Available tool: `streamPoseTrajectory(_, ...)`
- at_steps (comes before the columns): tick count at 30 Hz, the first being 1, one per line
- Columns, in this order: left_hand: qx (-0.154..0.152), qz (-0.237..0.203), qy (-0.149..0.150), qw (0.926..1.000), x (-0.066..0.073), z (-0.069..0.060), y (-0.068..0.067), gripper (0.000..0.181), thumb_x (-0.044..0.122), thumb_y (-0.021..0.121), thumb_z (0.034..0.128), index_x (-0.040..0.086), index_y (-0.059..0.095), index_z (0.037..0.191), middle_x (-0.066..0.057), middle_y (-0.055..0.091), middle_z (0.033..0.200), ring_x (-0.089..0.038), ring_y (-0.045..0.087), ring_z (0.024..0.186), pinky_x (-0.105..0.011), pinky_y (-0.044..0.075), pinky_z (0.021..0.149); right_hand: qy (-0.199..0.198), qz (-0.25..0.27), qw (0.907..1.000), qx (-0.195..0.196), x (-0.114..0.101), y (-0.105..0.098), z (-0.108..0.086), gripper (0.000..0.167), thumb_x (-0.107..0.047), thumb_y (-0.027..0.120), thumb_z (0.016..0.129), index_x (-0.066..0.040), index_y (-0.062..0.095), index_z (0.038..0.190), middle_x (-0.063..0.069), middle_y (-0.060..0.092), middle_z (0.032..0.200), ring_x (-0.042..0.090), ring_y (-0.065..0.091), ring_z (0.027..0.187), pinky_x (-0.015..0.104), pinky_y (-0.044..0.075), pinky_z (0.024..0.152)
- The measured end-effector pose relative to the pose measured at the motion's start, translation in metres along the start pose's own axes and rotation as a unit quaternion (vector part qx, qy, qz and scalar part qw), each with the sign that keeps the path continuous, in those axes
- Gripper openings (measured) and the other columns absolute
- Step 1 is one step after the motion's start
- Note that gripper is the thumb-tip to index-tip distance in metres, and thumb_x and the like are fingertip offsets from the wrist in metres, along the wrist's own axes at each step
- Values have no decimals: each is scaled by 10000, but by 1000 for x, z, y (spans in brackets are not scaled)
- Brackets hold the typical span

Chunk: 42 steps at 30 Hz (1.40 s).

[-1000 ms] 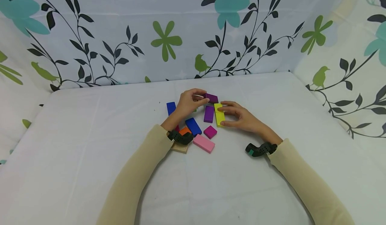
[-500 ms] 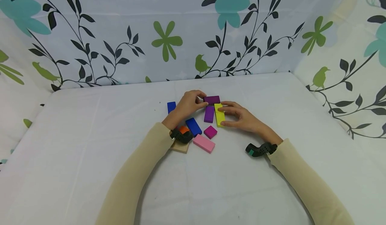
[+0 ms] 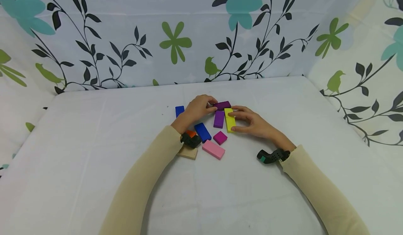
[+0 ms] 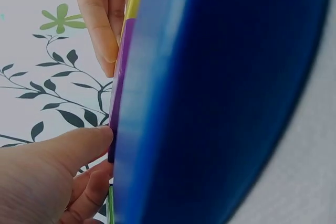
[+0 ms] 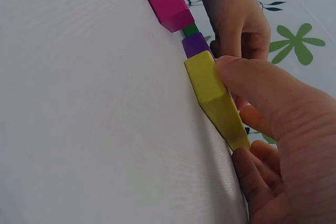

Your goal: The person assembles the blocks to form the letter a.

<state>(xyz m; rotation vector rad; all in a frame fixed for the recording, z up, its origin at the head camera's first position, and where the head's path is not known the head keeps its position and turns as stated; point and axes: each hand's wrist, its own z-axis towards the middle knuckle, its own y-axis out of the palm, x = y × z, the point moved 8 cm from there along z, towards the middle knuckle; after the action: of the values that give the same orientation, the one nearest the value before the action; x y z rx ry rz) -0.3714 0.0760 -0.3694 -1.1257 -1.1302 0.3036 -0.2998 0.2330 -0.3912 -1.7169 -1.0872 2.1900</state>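
With thumb and fingers my left hand [image 3: 197, 109] pinches the left end of a dark purple block [image 3: 222, 105], which lies crosswise behind a lighter purple block [image 3: 219, 119]. A yellow block [image 3: 230, 120] stands lengthwise beside the lighter one, and my right hand [image 3: 252, 123] grips it from the right. In the right wrist view the thumb of my right hand [image 5: 278, 124] presses the near end of the yellow block [image 5: 215, 90], fingers at its far end. A blue block [image 4: 210, 98] fills much of the left wrist view, close to the camera.
Nearer the front lie a magenta block [image 3: 220, 137], a pink block [image 3: 213, 149], a blue block [image 3: 203, 132] and a beige block [image 3: 188, 153]. An orange block [image 3: 190, 133] and another blue block [image 3: 179, 111] are partly hidden by my left arm. A patterned cloth [image 3: 126, 35] hangs behind the table.
The dark purple block has shifted right and turned to lie crosswise near the yellow block's far end, my left hand moving slightly right with it. My right hand has stayed on the yellow block.
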Motion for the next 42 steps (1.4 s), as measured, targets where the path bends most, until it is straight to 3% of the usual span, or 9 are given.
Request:
streamPoseTrajectory(24,-86,-73,-35,9999,-3,0,-2,316,138,571,985,50,600,1287,-118,585,1216,-228,579,1077,-310,495,941,-58,39,10000,-48,1,1,1,531,-151,724,884,-31,545,1370,136,305,1548,329,301,1419,501,320,1119)
streamPoseTrajectory(35,-157,48,79,9998,0,1,-4,313,131,586,976,30,606,1271,-134,592,1179,-230,576,1053,-305,498,920,-16,67,10000,3,0,-1,0,532,-153,726,882,-27,547,1366,137,304,1548,331,303,1418,489,325,1116)
streamPoseTrajectory(42,-37,-17,175,9998,0,-2,-8,287,116,581,971,42,631,1244,-135,574,1167,-233,561,999,-298,504,834,-13,98,9999,-25,0,0,0,529,-142,723,884,-22,543,1367,142,299,1550,333,300,1420,486,316,1123)
